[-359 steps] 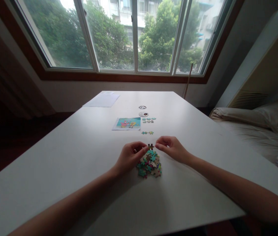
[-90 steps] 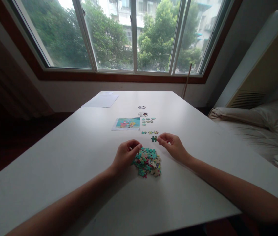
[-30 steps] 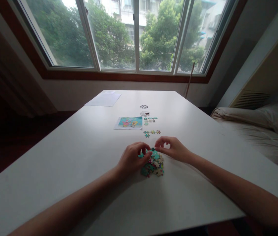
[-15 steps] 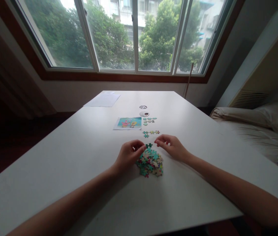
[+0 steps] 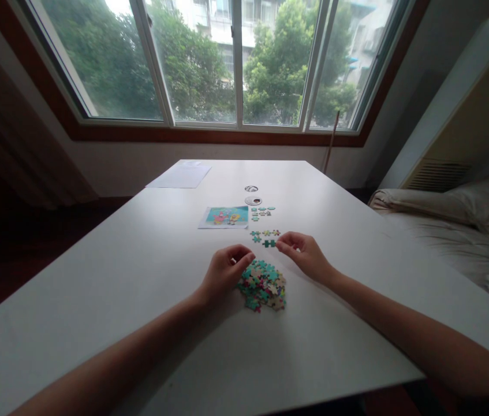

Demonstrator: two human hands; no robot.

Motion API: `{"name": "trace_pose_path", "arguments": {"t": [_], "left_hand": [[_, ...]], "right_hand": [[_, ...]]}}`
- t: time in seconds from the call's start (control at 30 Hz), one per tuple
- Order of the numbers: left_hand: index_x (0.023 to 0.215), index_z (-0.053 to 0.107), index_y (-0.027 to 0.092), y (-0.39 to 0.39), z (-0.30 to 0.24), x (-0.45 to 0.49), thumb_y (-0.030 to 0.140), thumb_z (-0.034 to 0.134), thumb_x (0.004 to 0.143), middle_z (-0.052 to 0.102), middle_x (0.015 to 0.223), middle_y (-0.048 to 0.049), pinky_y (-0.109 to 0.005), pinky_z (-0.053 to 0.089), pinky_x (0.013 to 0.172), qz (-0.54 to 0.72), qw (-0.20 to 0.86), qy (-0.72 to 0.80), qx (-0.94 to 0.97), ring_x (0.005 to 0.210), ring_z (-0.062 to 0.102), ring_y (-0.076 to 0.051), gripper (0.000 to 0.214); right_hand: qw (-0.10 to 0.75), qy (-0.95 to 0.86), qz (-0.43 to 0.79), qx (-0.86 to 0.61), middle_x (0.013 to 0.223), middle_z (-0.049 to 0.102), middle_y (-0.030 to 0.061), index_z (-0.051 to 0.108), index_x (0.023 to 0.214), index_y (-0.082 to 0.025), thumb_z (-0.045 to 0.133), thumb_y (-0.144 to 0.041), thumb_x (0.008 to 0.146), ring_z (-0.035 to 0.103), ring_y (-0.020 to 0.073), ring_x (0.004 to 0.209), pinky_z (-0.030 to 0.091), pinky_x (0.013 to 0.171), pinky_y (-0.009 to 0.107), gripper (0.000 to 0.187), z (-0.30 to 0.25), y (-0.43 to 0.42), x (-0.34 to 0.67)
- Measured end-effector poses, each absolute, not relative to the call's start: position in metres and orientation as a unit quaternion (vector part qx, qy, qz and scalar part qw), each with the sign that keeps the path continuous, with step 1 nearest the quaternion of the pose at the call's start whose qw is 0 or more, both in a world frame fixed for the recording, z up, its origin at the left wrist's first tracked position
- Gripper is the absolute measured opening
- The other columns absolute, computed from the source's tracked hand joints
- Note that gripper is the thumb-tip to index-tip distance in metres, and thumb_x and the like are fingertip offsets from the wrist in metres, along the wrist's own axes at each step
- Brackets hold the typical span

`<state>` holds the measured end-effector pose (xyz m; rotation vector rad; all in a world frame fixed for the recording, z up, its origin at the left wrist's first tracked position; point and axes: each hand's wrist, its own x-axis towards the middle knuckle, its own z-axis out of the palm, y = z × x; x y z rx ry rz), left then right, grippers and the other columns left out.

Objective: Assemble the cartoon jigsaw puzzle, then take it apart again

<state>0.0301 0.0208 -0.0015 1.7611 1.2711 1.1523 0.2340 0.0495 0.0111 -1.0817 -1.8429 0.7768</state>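
Observation:
A heap of loose jigsaw pieces lies on the white table in front of me. My left hand rests curled at the heap's left edge, fingers closed; what they hold, if anything, is hidden. My right hand is just beyond the heap's right side, pinching a teal puzzle piece at its fingertips. A short row of sorted pieces lies right behind that piece. Further back are a second small group of pieces and the puzzle's reference picture.
Two small round objects sit behind the sorted pieces, and a white sheet of paper lies at the far left of the table. A bed with pale bedding stands to the right. A wide window fills the far wall.
My right hand has carried the teal piece away from the heap's top, forward toward the row of sorted pieces. My left hand has stayed at the heap's left edge.

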Motion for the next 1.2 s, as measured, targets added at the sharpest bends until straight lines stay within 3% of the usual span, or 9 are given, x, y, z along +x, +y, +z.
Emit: {"name": "trace_pose_path", "arguments": {"t": [0.13,0.37,0.63,0.9,1.2], "left_hand": [[0.069,0.063,0.012,0.022,-0.002,0.029,0.037,0.056,0.076,0.057,0.062,-0.0009,-0.022,0.038,0.053,0.451,0.335,0.492,0.665,0.057,0.048,-0.012,0.027],[0.067,0.063,0.013,0.021,-0.002,0.029,0.037,0.056,0.075,0.055,0.059,0.0006,-0.022,0.037,0.053,0.454,0.339,0.492,0.661,0.056,0.047,-0.011,0.026],[0.067,0.062,0.013,0.022,-0.001,0.031,0.037,0.057,0.074,0.055,0.058,0.0007,-0.021,0.036,0.051,0.459,0.342,0.491,0.657,0.055,0.047,-0.011,0.025],[0.067,0.062,0.013,0.022,-0.003,0.031,0.036,0.057,0.074,0.056,0.058,0.001,-0.021,0.036,0.051,0.463,0.342,0.49,0.655,0.054,0.047,-0.011,0.024],[0.067,0.062,0.014,0.023,-0.003,0.032,0.036,0.057,0.074,0.055,0.058,0.001,-0.021,0.037,0.053,0.461,0.338,0.492,0.657,0.056,0.047,-0.011,0.024]], "right_hand": [[0.465,-0.698,0.316,-0.444,0.07,0.061,0.0024,0.063,0.077,-0.015,0.057,-0.043,0.077,0.051,0.0125,0.064,0.04,0.061,0.026,0.029,0.006,0.062,0.243],[0.452,-0.712,0.278,-0.46,0.07,0.063,0.0021,0.064,0.077,-0.015,0.056,-0.042,0.078,0.05,0.0119,0.063,0.039,0.06,0.025,0.028,0.007,0.064,0.245],[0.258,-0.783,0.158,-0.543,0.07,0.065,0.0018,0.067,0.076,-0.018,0.054,-0.029,0.078,0.053,0.0132,0.062,0.038,0.061,0.026,0.017,0.0,0.073,0.247],[0.238,-0.857,0.049,-0.455,0.095,0.067,0.0059,0.066,0.091,-0.019,0.049,-0.024,0.085,0.056,0.0182,0.09,0.039,0.082,0.032,0.019,-0.003,0.066,0.245],[0.179,-0.877,0.009,-0.446,0.111,0.064,0.0059,0.064,0.107,-0.022,0.04,-0.027,0.091,0.053,0.0205,0.1,0.037,0.088,0.035,0.029,-0.005,0.075,0.239]]}}
